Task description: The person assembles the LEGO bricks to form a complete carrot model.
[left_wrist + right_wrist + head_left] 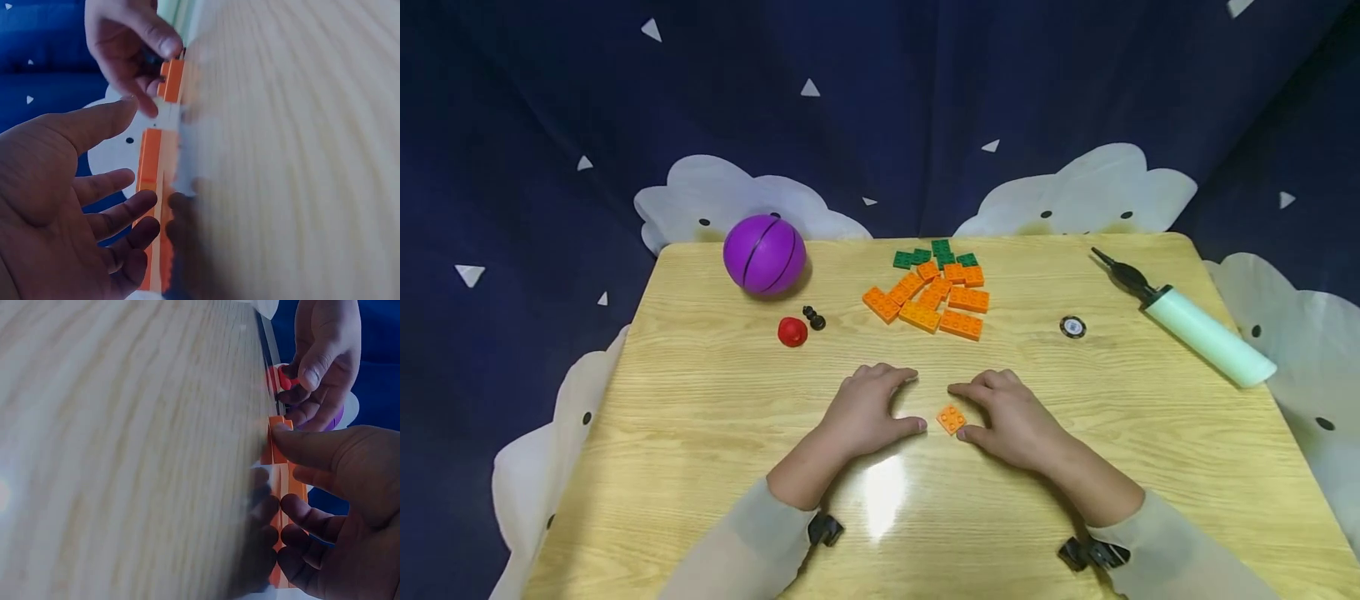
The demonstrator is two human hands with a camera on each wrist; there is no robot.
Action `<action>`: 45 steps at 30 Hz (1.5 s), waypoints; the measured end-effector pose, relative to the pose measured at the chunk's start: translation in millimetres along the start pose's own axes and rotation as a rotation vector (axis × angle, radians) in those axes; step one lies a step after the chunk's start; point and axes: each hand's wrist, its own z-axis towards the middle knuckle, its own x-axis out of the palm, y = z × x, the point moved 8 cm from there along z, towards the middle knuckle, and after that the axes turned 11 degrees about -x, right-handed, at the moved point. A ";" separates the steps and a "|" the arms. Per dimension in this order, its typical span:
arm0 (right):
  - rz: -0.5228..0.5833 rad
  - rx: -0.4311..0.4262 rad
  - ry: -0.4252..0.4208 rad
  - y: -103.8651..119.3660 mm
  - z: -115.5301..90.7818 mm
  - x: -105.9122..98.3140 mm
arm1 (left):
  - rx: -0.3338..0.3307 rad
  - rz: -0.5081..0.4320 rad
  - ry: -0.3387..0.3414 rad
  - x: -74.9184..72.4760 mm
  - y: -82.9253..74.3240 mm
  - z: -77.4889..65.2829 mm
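Note:
A small orange toy brick point(951, 419) lies studs up on the table between the two hands. My right hand point(1017, 423) is beside it, the thumb tip right at its near right corner. The index finger reaches past the brick's far side, apart from it. To the left, my left hand point(868, 410) holds nothing, its thumb and index finger spread towards the brick. In the left wrist view the left hand's fingers point(125, 209) are relaxed and bent a little. Farther back lie several loose orange bricks point(961, 325), with green bricks point(941, 248) behind them.
On the left of the wooden table point(715, 492) are a purple ball point(764, 255), a red hat-shaped piece point(792, 332) and a black pawn-like piece point(814, 317). To the right are a round chip point(1072, 327) and a pale green hand pump point(1210, 335). A dark curtain point(895, 108) hangs behind.

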 end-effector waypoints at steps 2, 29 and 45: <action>-0.001 -0.007 0.005 1.6 2.1 0.6 | 0.006 0.006 0.010 3.0 -3.9 1.0; -0.063 0.019 -0.018 -10.3 33.2 -1.6 | 0.034 -0.011 0.043 13.3 -13.7 40.1; -0.035 0.049 0.003 -26.1 47.0 -7.9 | 0.008 -0.076 0.033 12.3 -9.4 61.0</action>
